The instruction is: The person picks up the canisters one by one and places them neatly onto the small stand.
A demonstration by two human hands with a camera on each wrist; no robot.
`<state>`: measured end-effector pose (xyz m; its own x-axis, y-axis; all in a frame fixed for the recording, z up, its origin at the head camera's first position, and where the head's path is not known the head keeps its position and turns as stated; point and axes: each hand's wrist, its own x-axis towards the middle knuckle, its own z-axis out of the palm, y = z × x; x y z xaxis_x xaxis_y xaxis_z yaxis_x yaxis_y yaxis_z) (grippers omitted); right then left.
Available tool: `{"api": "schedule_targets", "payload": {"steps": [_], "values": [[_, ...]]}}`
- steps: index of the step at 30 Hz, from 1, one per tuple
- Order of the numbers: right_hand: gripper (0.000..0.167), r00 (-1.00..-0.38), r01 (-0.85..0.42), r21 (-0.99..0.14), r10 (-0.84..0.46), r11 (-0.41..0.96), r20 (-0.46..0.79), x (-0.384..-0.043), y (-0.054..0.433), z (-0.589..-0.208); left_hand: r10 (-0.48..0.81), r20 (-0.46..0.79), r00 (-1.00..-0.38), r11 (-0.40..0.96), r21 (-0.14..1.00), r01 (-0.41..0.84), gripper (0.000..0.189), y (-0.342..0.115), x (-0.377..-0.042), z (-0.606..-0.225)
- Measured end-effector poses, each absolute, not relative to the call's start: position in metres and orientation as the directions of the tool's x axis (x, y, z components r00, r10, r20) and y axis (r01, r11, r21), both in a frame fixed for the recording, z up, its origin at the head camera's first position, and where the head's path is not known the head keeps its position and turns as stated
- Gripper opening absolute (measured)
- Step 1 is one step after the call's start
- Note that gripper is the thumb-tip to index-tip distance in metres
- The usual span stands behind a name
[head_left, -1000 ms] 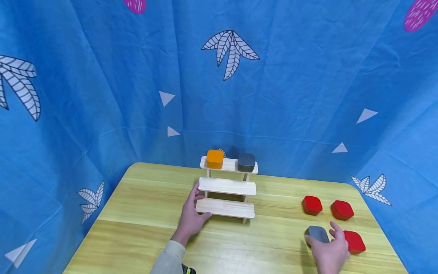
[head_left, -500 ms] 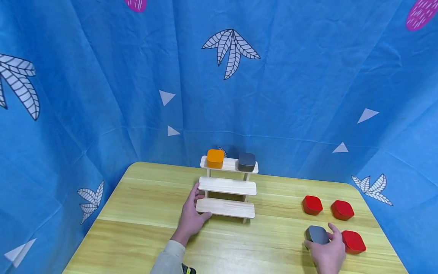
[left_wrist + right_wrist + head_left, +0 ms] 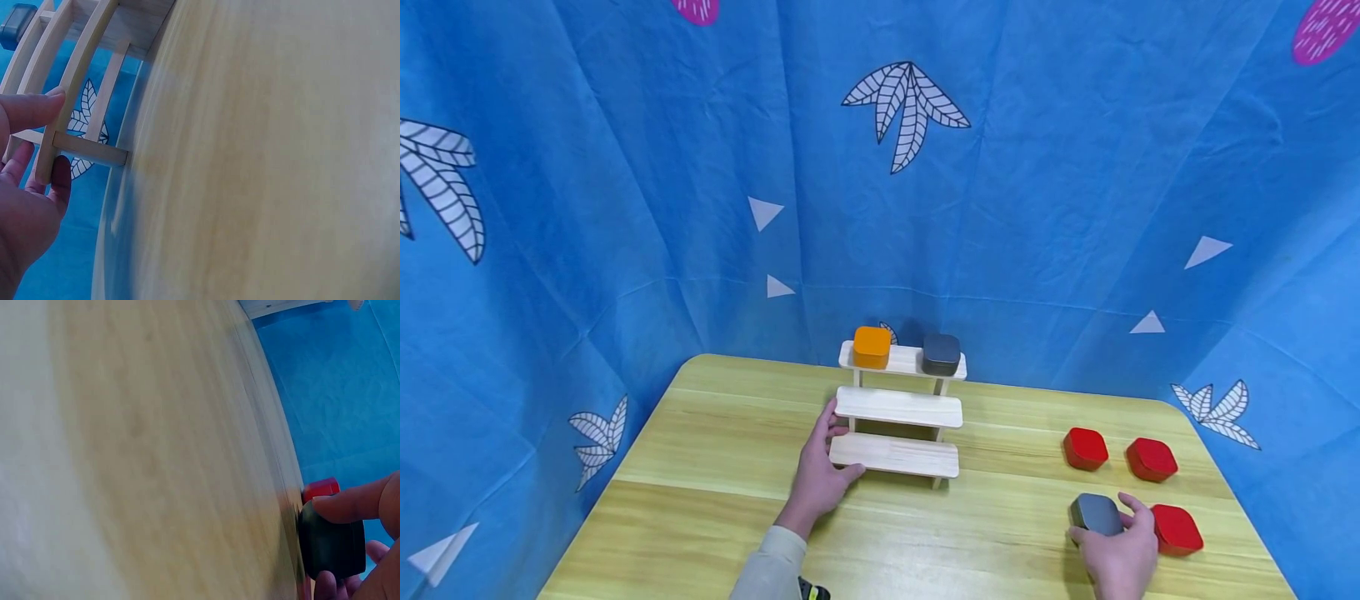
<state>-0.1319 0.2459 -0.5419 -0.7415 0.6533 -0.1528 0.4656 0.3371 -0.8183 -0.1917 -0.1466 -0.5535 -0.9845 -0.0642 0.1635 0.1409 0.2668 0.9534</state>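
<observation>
A three-step wooden display stand (image 3: 895, 406) stands at the middle of the table. My left hand (image 3: 820, 479) holds the left end of its lowest step; in the left wrist view, the thumb (image 3: 37, 109) lies over the step's edge and fingers curl from the other side. At the right, my right hand (image 3: 1122, 550) grips a grey square tin (image 3: 1096, 513) with rounded corners, thumb on its near left side and fingers at its right. The same tin (image 3: 331, 540) looks dark in the right wrist view. A red tin (image 3: 1177, 530) sits just right of that hand.
An orange tin (image 3: 872, 347) and a dark grey tin (image 3: 941, 355) rest on the stand's top step. Behind the right hand are two more red tins, one (image 3: 1086, 448) left of the other (image 3: 1152, 459). A blue patterned curtain (image 3: 880, 208) hangs around the wooden table (image 3: 715, 433).
My right hand has shifted slightly left, away from the nearest red tin, and its fingers have closed in on the grey tin. The left hand stays on the stand.
</observation>
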Motion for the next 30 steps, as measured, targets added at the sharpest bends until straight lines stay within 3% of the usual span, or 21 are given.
{"api": "schedule_targets", "payload": {"steps": [30], "values": [[0.091,-0.741,0.338,-0.876,0.671,0.343,-0.024,-0.133,0.226,-0.530,-0.066,0.171,-0.983,0.270,0.952,0.147,0.117,-0.147,-0.192,-0.555]]}}
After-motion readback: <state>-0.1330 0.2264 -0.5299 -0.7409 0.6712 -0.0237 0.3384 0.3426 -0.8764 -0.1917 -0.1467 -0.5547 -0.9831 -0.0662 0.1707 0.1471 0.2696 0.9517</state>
